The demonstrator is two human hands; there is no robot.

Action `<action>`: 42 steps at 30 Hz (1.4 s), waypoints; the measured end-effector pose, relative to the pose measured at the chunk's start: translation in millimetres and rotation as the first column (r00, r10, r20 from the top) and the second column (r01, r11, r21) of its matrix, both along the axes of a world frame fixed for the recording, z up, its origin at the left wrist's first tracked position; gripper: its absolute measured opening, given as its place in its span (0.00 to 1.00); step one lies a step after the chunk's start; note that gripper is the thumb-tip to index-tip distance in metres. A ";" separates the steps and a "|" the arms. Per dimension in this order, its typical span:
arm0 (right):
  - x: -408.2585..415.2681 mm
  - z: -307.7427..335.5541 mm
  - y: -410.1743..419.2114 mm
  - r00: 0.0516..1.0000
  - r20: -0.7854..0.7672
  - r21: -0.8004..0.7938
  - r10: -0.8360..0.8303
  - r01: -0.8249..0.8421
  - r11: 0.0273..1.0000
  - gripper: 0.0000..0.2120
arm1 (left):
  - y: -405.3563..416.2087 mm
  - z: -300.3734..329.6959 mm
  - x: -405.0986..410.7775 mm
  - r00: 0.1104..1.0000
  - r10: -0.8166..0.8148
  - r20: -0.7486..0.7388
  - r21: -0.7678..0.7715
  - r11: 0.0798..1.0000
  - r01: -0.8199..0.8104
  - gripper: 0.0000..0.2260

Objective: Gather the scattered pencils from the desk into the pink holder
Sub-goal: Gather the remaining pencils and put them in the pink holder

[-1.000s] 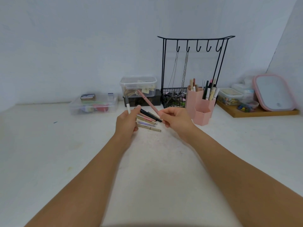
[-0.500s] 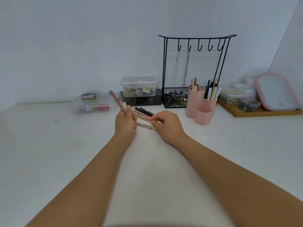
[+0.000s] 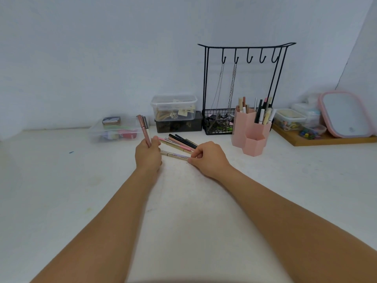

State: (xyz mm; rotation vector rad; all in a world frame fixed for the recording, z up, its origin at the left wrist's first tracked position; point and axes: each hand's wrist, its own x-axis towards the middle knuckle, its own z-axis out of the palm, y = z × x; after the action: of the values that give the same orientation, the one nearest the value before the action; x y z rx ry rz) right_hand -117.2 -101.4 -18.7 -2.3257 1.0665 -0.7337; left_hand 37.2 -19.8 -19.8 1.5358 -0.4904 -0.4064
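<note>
Pinching the near end of a beige pencil (image 3: 174, 155) with my right hand (image 3: 208, 157) grip, centre frame; pencil lies flat on the counter (image 3: 61, 190). Left hand (image 3: 148, 153) grip is clenched on a pink pen (image 3: 143, 128) plus at least one more stick, pointing up, just left of the pile. Loose pencils (image 3: 180, 142) fan out between both hands, touching and overlapping. Risk: lifting the beige one could drag or roll its neighbours, since they're stacked close; the left bundle could slip if I add more to it. Pink holder (image 3: 252, 131) sits right of centre, near my right hand, already holding several pens, so crowded cells may block an insert.
</note>
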 end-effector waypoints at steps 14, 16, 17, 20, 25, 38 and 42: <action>-1.0 2.8 -3.5 1.000 0.023 0.052 0.018 -0.019 0.998 0.06 | -2.2 0.1 5.2 0.993 0.116 0.016 0.036 0.993 -0.116 0.15; -0.8 3.0 -5.6 1.000 0.022 0.060 -0.010 0.008 0.998 0.06 | -2.1 0.4 4.0 0.997 0.076 -0.003 0.036 0.996 -0.076 0.14; -0.9 3.5 -6.8 1.000 0.019 0.065 -0.022 0.020 0.998 0.06 | -2.0 1.1 3.1 0.998 0.061 -0.025 0.025 0.998 -0.061 0.13; -2.6 6.3 -8.7 0.999 0.003 0.064 -0.034 0.034 0.997 0.05 | -0.7 3.9 -0.6 0.998 0.042 -0.056 0.010 0.999 -0.041 0.11; -5.3 12.8 -9.9 0.996 -0.091 0.016 -0.016 0.017 1.000 0.05 | 0.5 1.9 -0.8 0.999 -0.009 -0.038 -0.040 0.999 0.007 0.10; -14.0 24.4 -5.1 0.987 0.157 0.167 0.019 -0.045 0.985 0.06 | 3.8 9.6 -8.6 0.993 -0.067 -0.102 -0.104 0.993 0.056 0.17; -6.5 25.4 17.6 0.890 0.452 0.457 0.064 -0.292 0.840 0.04 | 2.8 13.7 -26.4 0.965 -0.225 -0.136 -0.216 0.957 0.193 0.16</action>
State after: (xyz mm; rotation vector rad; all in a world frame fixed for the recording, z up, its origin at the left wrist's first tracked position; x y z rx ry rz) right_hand -123.7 -83.8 6.8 -1.6748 0.7160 -0.7227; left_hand 10.8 -17.0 -6.1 1.2489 -0.5539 -0.6205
